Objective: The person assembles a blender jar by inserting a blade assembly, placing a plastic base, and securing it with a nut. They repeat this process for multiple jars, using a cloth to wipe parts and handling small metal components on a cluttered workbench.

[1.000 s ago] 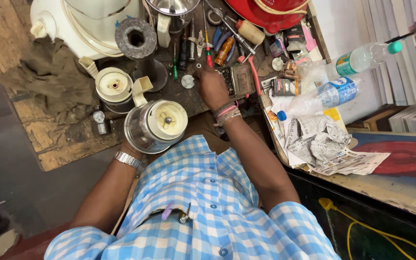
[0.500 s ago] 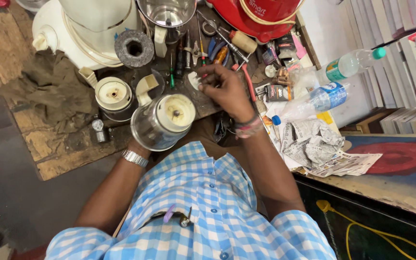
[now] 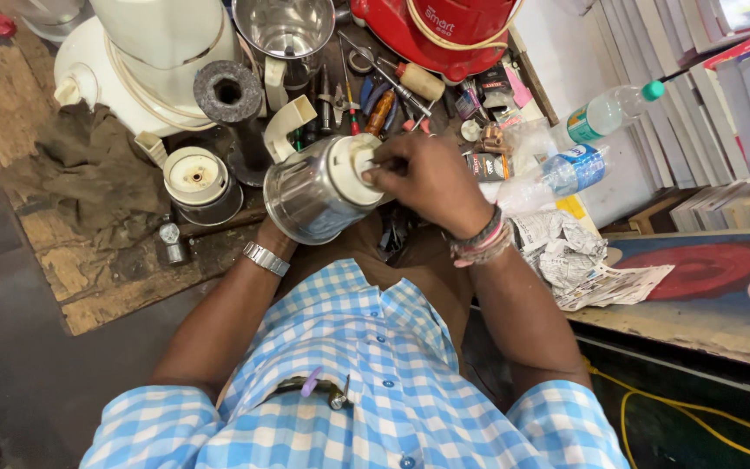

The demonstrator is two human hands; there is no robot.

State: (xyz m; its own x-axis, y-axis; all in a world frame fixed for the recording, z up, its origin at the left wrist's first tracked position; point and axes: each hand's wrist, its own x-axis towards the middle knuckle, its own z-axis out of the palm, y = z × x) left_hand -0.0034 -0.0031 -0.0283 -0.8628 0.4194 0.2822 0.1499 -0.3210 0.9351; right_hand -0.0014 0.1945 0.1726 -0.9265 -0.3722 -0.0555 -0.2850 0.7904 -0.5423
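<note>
Cluttered wooden workbench [image 3: 88, 287], seen from above. Nearest: steel mixer jar [image 3: 310, 195], tipped on its side above the lap, cream base facing right. Left hand hidden beneath jar; grip could not be told. Right hand [image 3: 427, 178] closed, fingertips pinched on the cream base. Beyond: second jar [image 3: 201, 182], screwdrivers [image 3: 384, 87], red appliance [image 3: 444, 30].

I'm looking down at a small appliance repair workshop. The worn wooden workbench [image 3: 88, 278] is crowded with mixer-grinder parts: a white mixer base [image 3: 132, 61], steel jars [image 3: 288, 35], a spare jar base [image 3: 197, 182]. Screwdrivers and pliers [image 3: 375, 95] lie heaped beside a red appliance [image 3: 453, 30], with a greasy rag [image 3: 88, 174], crumpled newspaper [image 3: 575, 256] and two plastic water bottles [image 3: 583, 143] close by.
</note>
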